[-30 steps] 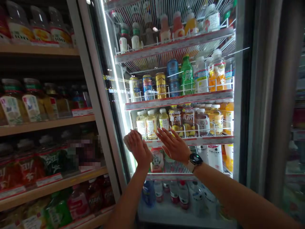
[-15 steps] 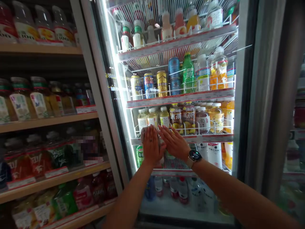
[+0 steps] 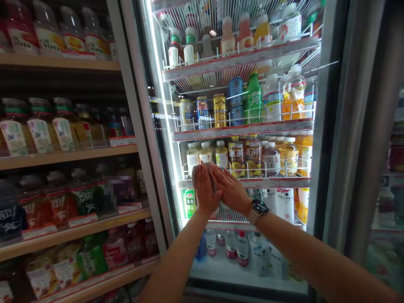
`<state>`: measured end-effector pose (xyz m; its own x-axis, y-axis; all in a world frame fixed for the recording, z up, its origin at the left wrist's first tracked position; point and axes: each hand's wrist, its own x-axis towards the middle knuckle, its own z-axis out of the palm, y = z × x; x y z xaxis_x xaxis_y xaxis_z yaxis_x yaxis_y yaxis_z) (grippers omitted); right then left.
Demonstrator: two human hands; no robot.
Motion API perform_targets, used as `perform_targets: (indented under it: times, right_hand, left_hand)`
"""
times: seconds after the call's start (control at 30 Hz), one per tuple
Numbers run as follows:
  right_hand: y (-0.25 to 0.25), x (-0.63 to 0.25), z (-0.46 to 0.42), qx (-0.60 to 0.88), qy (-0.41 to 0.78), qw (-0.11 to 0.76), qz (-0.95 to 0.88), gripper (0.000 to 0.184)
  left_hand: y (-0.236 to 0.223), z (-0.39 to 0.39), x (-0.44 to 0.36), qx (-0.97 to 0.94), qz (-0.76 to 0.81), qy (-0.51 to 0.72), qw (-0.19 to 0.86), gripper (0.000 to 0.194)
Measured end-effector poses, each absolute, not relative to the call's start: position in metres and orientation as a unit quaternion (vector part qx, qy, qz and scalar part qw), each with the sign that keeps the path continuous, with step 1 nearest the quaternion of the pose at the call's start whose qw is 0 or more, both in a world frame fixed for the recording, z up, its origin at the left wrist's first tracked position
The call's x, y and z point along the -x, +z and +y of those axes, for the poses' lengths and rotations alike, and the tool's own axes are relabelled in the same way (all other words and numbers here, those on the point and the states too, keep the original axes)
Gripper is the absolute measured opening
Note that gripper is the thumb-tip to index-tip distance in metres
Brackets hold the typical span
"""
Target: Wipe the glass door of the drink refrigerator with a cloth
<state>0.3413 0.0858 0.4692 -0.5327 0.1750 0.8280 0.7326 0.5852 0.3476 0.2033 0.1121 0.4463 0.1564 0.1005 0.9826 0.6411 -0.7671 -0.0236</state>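
My left hand (image 3: 205, 191) presses a pale cloth (image 3: 196, 171) flat against the glass door (image 3: 284, 235) of a lit drinks fridge, at the height of the third shelf. Only the cloth's top edge shows above my fingers. My right hand (image 3: 232, 189) lies flat and open on the same glass, fingers stretched up and left, touching the side of my left hand. It holds nothing. A dark smartwatch (image 3: 259, 207) sits on my right wrist.
Behind the glass, wire shelves (image 3: 243, 128) carry bottles and cans (image 3: 219, 110). Left of the fridge frame (image 3: 139, 126), open wooden shelves (image 3: 69, 156) hold rows of bottled drinks. A second fridge door frame (image 3: 362, 126) stands on the right.
My left hand has slid the cloth rightward and slightly up across the glass, from near the door's left edge to beside my right hand. The right hand stayed almost still.
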Motion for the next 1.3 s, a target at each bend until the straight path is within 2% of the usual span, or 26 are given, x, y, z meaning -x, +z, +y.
perform_targets:
  times: [0.13, 0.2, 0.27, 0.33, 0.43, 0.57, 0.67, 0.73, 0.8, 1.0, 1.1, 1.2, 1.3]
  right_hand:
    - [0.458, -0.308, 0.087, 0.303, -0.325, 0.403, -0.800, 0.067]
    - [0.450, -0.295, 0.090, 0.322, -0.339, 0.407, -0.785, 0.067]
    - [0.443, -0.288, 0.093, 0.335, -0.355, 0.409, -0.771, 0.070]
    - [0.445, -0.290, 0.096, 0.333, -0.374, 0.399, -0.768, 0.071]
    - [0.472, -0.309, 0.095, 0.323, -0.408, 0.369, -0.770, 0.070]
    - [0.535, -0.346, 0.091, 0.327, -0.431, 0.373, -0.754, 0.079]
    - [0.557, -0.358, 0.090, 0.316, -0.436, 0.381, -0.751, 0.081]
    - [0.545, -0.354, 0.090, 0.306, -0.430, 0.375, -0.762, 0.083]
    - [0.513, -0.346, 0.089, 0.299, -0.413, 0.360, -0.781, 0.083]
    - [0.359, -0.334, 0.082, 0.268, -0.389, 0.311, -0.825, 0.064]
    - [0.316, -0.344, 0.078, 0.237, -0.408, 0.271, -0.839, 0.056]
    - [0.339, -0.358, 0.078, 0.229, -0.439, 0.251, -0.832, 0.057]
    - [0.421, -0.369, 0.082, 0.259, -0.488, 0.285, -0.783, 0.065]
  left_hand:
    - [0.452, 0.095, -0.204, 0.690, -0.213, -0.692, 0.018, 0.076]
    - [0.456, 0.089, -0.193, 0.684, -0.197, -0.702, -0.033, 0.068]
    - [0.459, 0.090, -0.173, 0.671, -0.228, -0.706, 0.015, 0.064]
    - [0.459, 0.099, -0.146, 0.640, -0.298, -0.698, 0.120, 0.064]
    - [0.453, 0.122, -0.107, 0.618, -0.400, -0.632, 0.242, 0.068]
    - [0.440, 0.144, -0.079, 0.643, -0.422, -0.547, 0.332, 0.070]
    - [0.435, 0.147, -0.077, 0.635, -0.422, -0.538, 0.359, 0.070]
    - [0.435, 0.146, -0.079, 0.633, -0.421, -0.537, 0.365, 0.070]
    - [0.436, 0.145, -0.080, 0.631, -0.418, -0.540, 0.368, 0.070]
    - [0.436, 0.145, -0.079, 0.630, -0.409, -0.542, 0.376, 0.070]
    - [0.436, 0.145, -0.078, 0.633, -0.406, -0.542, 0.376, 0.070]
    - [0.435, 0.145, -0.078, 0.636, -0.406, -0.539, 0.375, 0.070]
    - [0.434, 0.146, -0.078, 0.633, -0.411, -0.540, 0.373, 0.071]
